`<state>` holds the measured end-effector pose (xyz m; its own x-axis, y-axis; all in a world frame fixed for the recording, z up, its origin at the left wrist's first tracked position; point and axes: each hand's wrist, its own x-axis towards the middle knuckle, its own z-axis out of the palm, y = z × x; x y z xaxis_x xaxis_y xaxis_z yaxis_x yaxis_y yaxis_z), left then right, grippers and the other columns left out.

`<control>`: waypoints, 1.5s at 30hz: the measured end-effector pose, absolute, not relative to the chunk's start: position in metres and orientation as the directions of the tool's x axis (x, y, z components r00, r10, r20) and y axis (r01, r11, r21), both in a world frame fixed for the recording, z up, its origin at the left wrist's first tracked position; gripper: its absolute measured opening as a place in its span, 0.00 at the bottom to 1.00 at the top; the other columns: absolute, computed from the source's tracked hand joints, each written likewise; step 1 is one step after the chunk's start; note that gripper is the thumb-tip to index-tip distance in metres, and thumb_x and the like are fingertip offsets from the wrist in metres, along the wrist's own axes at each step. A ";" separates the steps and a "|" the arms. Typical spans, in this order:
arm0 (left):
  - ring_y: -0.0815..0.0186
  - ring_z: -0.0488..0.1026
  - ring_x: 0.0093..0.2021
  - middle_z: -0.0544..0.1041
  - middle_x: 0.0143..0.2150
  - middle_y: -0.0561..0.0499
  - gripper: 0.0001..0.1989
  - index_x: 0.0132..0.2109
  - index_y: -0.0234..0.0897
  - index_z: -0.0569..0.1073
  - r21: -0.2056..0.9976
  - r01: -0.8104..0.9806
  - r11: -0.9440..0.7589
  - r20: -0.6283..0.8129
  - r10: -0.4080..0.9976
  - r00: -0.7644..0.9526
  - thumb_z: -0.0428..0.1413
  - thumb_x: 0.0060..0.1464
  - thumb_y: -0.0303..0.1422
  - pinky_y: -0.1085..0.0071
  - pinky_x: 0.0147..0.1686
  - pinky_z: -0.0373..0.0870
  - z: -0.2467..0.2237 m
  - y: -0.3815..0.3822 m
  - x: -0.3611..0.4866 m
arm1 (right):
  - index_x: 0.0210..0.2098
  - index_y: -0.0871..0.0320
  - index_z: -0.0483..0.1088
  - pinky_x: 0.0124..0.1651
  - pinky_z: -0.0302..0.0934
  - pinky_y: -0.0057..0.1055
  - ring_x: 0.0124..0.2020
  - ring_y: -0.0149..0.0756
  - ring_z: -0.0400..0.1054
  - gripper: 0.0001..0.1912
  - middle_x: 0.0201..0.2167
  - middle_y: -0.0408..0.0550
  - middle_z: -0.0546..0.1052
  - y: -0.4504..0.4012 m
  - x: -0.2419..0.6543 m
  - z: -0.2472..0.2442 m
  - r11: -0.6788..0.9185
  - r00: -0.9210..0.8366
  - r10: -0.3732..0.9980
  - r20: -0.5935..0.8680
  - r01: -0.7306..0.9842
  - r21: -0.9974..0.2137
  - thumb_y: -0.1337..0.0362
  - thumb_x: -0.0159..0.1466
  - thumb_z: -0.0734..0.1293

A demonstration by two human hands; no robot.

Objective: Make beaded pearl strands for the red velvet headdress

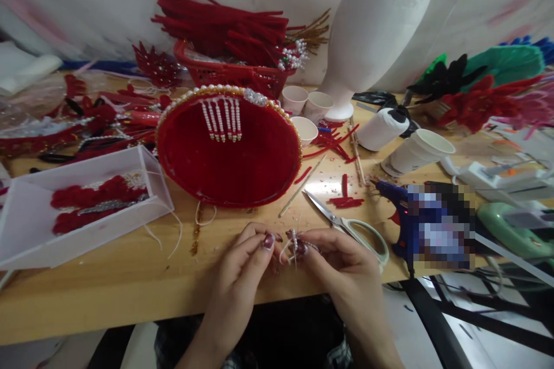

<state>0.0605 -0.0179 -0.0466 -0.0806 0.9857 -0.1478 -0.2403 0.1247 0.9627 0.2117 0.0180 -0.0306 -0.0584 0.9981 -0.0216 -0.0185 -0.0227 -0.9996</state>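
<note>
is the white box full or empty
Partly filled: red pieces lie in the white box, with bare floor showing beside them.

The bead string (pixel 294 236) is pearly white, the panel (pixel 234 170) deep red.

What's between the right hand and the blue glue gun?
The scissors: in the head view, their pale handle shows between the right hand and the blue glue gun, partly hidden behind the hand.
</note>
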 end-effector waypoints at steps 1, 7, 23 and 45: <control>0.63 0.72 0.41 0.73 0.40 0.49 0.18 0.29 0.38 0.75 0.972 -0.200 0.122 -0.137 0.988 -0.065 0.52 0.67 0.37 0.72 0.40 0.71 -0.044 -0.016 0.060 | 0.32 0.50 0.84 0.36 0.77 0.26 0.32 0.37 0.82 0.09 0.31 0.46 0.86 0.018 0.211 -0.029 -0.002 -0.052 0.999 -0.002 0.003 -1.000 0.71 0.56 0.75; 0.60 0.74 0.44 0.76 0.39 0.48 0.15 0.26 0.39 0.76 0.987 -0.120 0.105 -0.104 0.994 0.014 0.55 0.62 0.33 0.68 0.46 0.72 -0.035 -0.011 0.063 | 0.33 0.47 0.85 0.37 0.78 0.31 0.31 0.39 0.82 0.12 0.31 0.45 0.86 0.017 0.208 -0.029 0.075 -0.026 0.997 0.073 0.055 -0.996 0.72 0.56 0.75; 0.65 0.76 0.38 0.77 0.41 0.48 0.08 0.35 0.39 0.82 0.993 -0.118 0.009 -0.013 0.999 -0.033 0.59 0.61 0.30 0.77 0.29 0.75 -0.028 -0.010 0.068 | 0.41 0.44 0.83 0.47 0.73 0.33 0.43 0.38 0.77 0.19 0.38 0.44 0.84 0.012 0.216 -0.038 0.339 -0.060 0.940 0.337 0.016 -0.941 0.76 0.62 0.72; 0.67 0.75 0.46 0.76 0.46 0.52 0.09 0.38 0.41 0.77 0.999 0.043 -0.010 0.014 0.996 -0.085 0.55 0.66 0.36 0.76 0.41 0.71 -0.027 -0.015 0.067 | 0.42 0.48 0.83 0.46 0.75 0.18 0.40 0.32 0.83 0.14 0.39 0.42 0.87 0.008 0.214 -0.043 0.200 0.052 0.979 0.196 -0.105 -0.974 0.73 0.60 0.75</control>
<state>0.0669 -0.0152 -0.0273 -0.0854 0.9963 0.0137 0.0434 -0.0100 0.9990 0.2137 0.0082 -0.0431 0.0522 0.9793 0.1957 -0.1047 0.2003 -0.9741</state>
